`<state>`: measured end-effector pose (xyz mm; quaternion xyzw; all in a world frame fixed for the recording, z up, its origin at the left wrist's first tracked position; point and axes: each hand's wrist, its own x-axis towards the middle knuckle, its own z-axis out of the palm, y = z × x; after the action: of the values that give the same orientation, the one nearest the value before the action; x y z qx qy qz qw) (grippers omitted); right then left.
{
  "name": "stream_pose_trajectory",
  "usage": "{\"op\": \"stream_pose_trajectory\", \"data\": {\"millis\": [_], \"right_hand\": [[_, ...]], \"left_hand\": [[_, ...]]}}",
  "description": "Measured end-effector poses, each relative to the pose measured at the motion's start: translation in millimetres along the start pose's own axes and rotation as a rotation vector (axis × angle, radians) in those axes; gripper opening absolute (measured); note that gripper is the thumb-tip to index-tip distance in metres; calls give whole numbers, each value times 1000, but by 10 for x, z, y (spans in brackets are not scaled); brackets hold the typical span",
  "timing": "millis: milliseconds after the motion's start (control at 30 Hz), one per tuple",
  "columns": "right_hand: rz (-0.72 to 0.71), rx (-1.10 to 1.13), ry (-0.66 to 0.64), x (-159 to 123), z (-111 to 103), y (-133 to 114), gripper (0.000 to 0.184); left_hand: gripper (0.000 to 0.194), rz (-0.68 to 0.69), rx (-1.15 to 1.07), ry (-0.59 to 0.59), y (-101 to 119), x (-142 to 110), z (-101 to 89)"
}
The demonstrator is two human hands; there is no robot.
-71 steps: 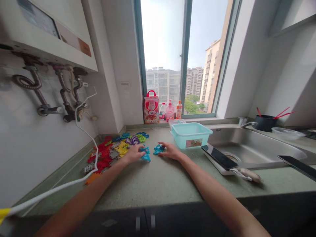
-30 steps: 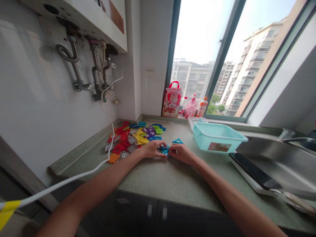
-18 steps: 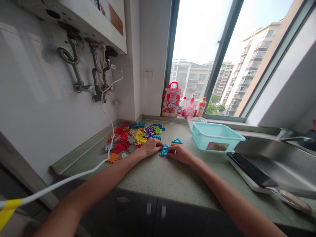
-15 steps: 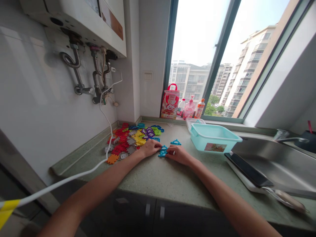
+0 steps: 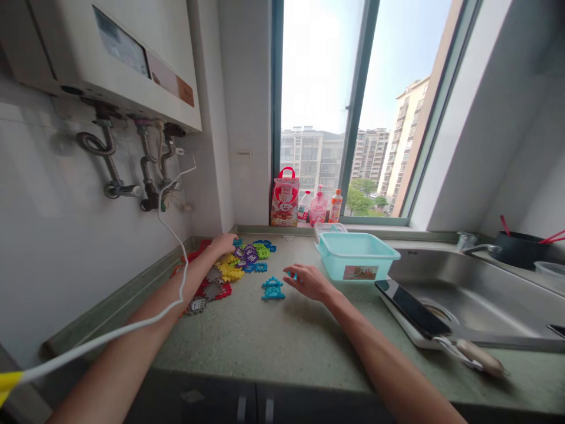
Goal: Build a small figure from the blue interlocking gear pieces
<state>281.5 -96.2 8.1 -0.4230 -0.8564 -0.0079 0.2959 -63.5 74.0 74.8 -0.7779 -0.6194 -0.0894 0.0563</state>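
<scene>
Two light blue interlocking plastic pieces (image 5: 272, 289) lie joined on the counter between my hands. Just right of them, my right hand (image 5: 309, 280) has its fingers and thumb around another light blue piece (image 5: 291, 274), mostly hidden by the fingers. My left hand (image 5: 224, 242) reaches over the far side of the pile, its fingertips at a light blue piece (image 5: 238, 242); its fingers are largely hidden. In the pile, purple pieces (image 5: 249, 253), yellow pieces (image 5: 229, 270), green pieces (image 5: 263, 252) and grey pieces (image 5: 212, 291) lie loosely together, with red ones partly under my left forearm.
A turquoise plastic box (image 5: 359, 257) stands to the right, its clear lid (image 5: 330, 228) behind it. A phone (image 5: 412, 307) lies by the sink (image 5: 468, 294). Across my left forearm runs a white cable (image 5: 183, 282). Bottles (image 5: 318, 206) stand on the windowsill.
My left hand has left the joined light blue pieces and moved to the back of the pile. My right hand has let go of them and moved onto the separate light blue piece. The view has shifted.
</scene>
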Motion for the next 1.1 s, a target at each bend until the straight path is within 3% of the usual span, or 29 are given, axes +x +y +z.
{"op": "stream_pose_trajectory", "data": {"millis": [200,300,500,633,733,833,900,967,1100], "right_hand": [[-11,-40,-5,20,-34,40,34],[-21,-64,-15,29,-51,42,33],[-17,-60,-20,36,-64,41,31],[-12,-53,2,31,-57,37,31],[-30,-17,77,30,-62,-9,31],[-83,32,159,28,-69,-86,46],[-103,49,210,24,-66,-135,52],[-115,53,234,15,-56,-166,46],[-116,36,199,-1,-40,-171,32]], "left_hand": [[25,-52,40,-13,-100,165,98],[23,-100,7,20,-175,183,84],[24,-176,-177,162,-309,121,-116],[26,-165,-303,299,-260,5,-325],[25,-101,-396,340,-37,-187,-407],[29,71,-617,260,360,-526,-354],[29,219,-801,174,662,-789,-255],[29,341,-924,107,926,-1012,-129],[37,461,-1139,83,1186,-1202,137]]}}
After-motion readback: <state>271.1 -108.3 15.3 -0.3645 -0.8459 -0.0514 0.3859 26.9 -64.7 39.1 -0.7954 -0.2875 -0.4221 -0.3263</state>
